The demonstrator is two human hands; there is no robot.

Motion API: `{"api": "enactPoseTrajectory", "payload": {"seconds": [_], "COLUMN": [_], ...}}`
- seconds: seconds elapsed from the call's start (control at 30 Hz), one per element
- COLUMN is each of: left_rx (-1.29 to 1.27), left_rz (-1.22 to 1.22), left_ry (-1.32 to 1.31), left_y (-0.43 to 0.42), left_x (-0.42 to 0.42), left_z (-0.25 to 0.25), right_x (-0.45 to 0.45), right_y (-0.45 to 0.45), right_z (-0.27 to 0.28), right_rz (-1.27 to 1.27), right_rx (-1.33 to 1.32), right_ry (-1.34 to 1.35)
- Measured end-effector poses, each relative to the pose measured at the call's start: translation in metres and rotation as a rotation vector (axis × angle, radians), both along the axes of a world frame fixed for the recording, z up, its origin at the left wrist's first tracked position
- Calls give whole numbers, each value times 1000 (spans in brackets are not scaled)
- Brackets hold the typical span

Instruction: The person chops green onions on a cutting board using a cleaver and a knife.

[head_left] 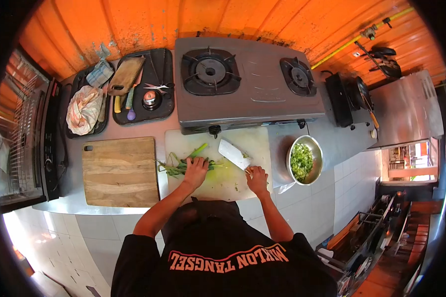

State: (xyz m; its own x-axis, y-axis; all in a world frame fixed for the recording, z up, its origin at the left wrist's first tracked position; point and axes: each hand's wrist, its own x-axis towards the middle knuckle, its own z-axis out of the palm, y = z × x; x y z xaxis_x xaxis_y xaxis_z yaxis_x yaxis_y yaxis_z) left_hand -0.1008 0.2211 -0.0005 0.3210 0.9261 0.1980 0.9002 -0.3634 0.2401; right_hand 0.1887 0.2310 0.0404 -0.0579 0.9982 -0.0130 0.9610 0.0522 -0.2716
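Observation:
A pale cutting board (pixel 218 183) lies in front of me with a bunch of green onions (pixel 171 169) on its left half. My left hand (pixel 196 171) is closed over the bunch, pressing it to the board; long leaves stick out to the left and a thick light-green stalk (pixel 198 150) points away from me. In my right hand (pixel 257 179) is the handle of a cleaver (pixel 234 154). Its broad blade slants up and left over the board, apart from the greens. Small green scraps dot the board.
Right of the board stands a metal bowl (pixel 318 171) holding chopped greens (pixel 301 161). A gas stove (pixel 262 109) is behind. A wooden board (pixel 120 173) lies left. Black trays (pixel 168 111) at the back left carry scissors (pixel 156 87), a small wooden board (pixel 126 75) and a crumpled bag (pixel 85 110).

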Motion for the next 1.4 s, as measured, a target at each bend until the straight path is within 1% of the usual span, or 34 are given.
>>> {"api": "enactPoseTrajectory", "payload": {"seconds": [0.07, 0.1, 0.13, 0.17, 0.2, 0.27, 0.3, 0.37, 0.4, 0.47, 0.5, 0.53, 0.6, 0.63, 0.67, 0.73, 0.77, 0.8, 0.83, 0.87, 0.9, 0.93, 0.97, 1.0, 1.07, 1.1, 1.13, 1.2, 1.23, 1.27, 1.33, 1.37, 1.4], "left_rx": [30, 38, 59, 72, 73, -264, -266, -1349, -1357, -1132, -1164, -1172, -1332, -1346, -1354, -1394, -1370, -1372, -1394, -1417, -1357, -1362, -1363, -1355, -1331, -1324, -1316, -1325, -1337, -1351, -1346, -1313, -1280], "left_rz": [14, -4, 57, 113, 88, 104, 77, 266, 239, 152, 228, 197, 141, 144, 129, 17, 15, 2, 7, 17, 49, 52, 73, 93, 127, 130, 129, 120, 117, 118, 101, 112, 124], "left_ry": [-15, -9, -120, -232, -227, -565, -556, -1247, -1217, -1234, -1304, -1287, -1307, -1212, -1199, -1122, -1091, -1065, -1120, -1184, -1123, -1119, -1138, -1161, -1129, -1118, -1107, -1106, -1076, -1047, -1017, -1030, -1048], "left_y": [4, 7, 8, 8, 4, -4, -1, 8, 10, 16, 21, 30, 44, 50, 54, 60, 63, 65, 69, 71, 72, 69, 69, 73, 74, 73, 75, 72, 72, 70, 68, 66, 63], "left_x": [16, 23, 32, 44, 58, 85, 101, 132, 147, 185, 199, 213, 240, 256, 272, 301, 318, 331, 345, 360, 373, 384, 393, 401, 413, 418, 423, 430, 433, 435, 436, 437, 438], "left_z": [-6, 8, 36, 53, 53, 51, 62, 92, 87, 71, 99, 105, 114, 121, 126, 130, 132, 132, 129, 125, 113, 109, 105, 104, 100, 102, 105, 106, 105, 104, 101, 100, 98], "right_x": [12, 7, 6, 5, 5, 5, 3, -1, -1, 8, 19, 33, 67, 89, 111, 153, 171, 191, 213, 236, 259, 273, 284, 290, 293, 290, 291, 296, 302, 310, 314, 313, 309], "right_y": [-3, -5, -8, -14, -21, -35, -42, -53, -58, -65, -63, -58, -47, -41, -33, -18, -15, -12, -9, -5, -3, -2, 1, 8, 11, 15, 22, 35, 44, 47, 58, 58, 54], "right_z": [-9, 7, 15, 21, 25, 33, 43, 74, 84, 103, 119, 128, 141, 143, 141, 130, 124, 119, 110, 98, 78, 74, 69, 72, 76, 79, 78, 75, 66, 57, 60, 62, 68], "right_rz": [115, 50, 35, 4, -30, -82, -145, -256, -285, -208, -197, -221, -235, -238, -256, -56, -79, -76, -66, -74, -136, -195, -255, -247, -136, -46, -36, 39, -40, -39, -158, -120, -1], "right_rx": [-80, -183, -171, -164, -156, -134, -129, -149, -129, -2, -41, -18, 226, 156, 163, 79, 89, 19, -53, -48, -65, -84, -106, -98, -57, -35, -36, -125, -71, -77, -27, -65, 2], "right_ry": [192, 335, 343, 422, 501, 563, 581, 609, 620, 687, 689, 690, 344, 393, 393, 332, 344, 308, 267, 270, 160, 50, 136, 139, 296, 287, 290, 234, 228, 233, 211, 231, 312]}}
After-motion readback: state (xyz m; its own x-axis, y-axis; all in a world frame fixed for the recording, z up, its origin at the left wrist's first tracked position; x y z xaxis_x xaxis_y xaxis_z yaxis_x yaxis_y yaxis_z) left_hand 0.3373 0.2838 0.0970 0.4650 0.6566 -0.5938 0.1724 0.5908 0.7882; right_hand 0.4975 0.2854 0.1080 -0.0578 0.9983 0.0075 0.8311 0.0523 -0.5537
